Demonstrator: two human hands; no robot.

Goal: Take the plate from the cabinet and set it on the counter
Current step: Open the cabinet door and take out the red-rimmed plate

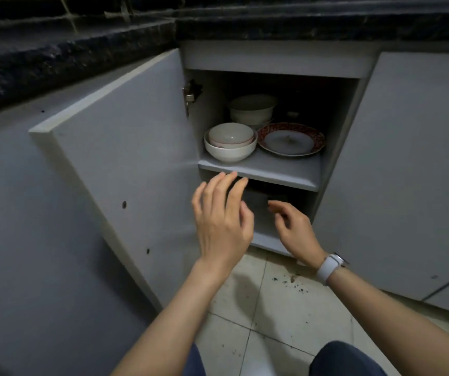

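- Head view: the plate [290,141], red-rimmed, is seen lying flat on the upper shelf [261,169] of the open cabinet [277,63], right of two nested bowls [230,142];
- left hand [222,215] is held empty, fingers spread, just below the shelf edge;
- right hand [294,229] is held empty, fingers loosely curled, before the lower compartment;
- the dark counter [313,23] is seen above.

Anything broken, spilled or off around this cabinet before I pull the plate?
Two things. Dark crumbs or debris lie scattered on the floor tile just below the right hand. The wall around the door hinge looks chipped and ragged. The red-rimmed plate sits flat on the shelf, and the stacked bowls look steady.
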